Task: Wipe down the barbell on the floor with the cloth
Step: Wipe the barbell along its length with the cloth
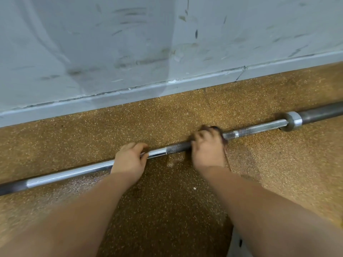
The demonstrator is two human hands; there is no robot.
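Note:
A long steel barbell point(174, 148) lies on the floor, running from the lower left up to the right, with a collar and dark sleeve at its right end. My left hand point(130, 159) grips the shaft at a smooth chrome stretch. Further right, my right hand point(207, 147) is curled over the bar and holds a dark cloth point(216, 129) around it; only the cloth's edge shows past my fingers. This hand is blurred by motion.
The floor point(167, 210) is speckled brown rubber. A scuffed grey wall point(130, 43) with a baseboard runs just behind the bar. The barbell's collar point(293, 121) rests on the floor at the right.

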